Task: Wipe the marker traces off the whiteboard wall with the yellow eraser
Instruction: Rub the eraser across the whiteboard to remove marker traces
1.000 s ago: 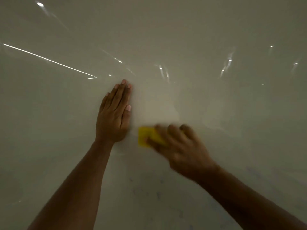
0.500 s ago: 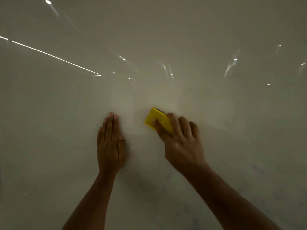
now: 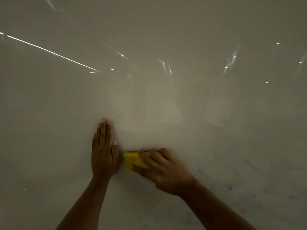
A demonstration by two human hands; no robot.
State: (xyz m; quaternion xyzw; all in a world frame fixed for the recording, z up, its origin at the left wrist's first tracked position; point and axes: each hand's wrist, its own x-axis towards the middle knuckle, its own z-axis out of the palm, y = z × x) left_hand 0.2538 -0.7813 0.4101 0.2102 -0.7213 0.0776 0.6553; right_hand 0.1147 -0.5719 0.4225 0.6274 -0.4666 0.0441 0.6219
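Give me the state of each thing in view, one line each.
left hand: flat on the wall, fingers straight.
right hand: grips the eraser.
yellow eraser: pressed against the wall.
whiteboard wall: hazy wiped patch above the hands.
blue marker traces: faint, still at lower right.

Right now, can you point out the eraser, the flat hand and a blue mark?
eraser (image 3: 130, 161), head view, its bare yellow left end.
left hand (image 3: 104, 155), head view, back of hand.
blue mark (image 3: 230, 187), head view, darkest smudge.

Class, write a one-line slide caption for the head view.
Right hand wipes whiteboard wall with yellow eraser; left hand rests flat.
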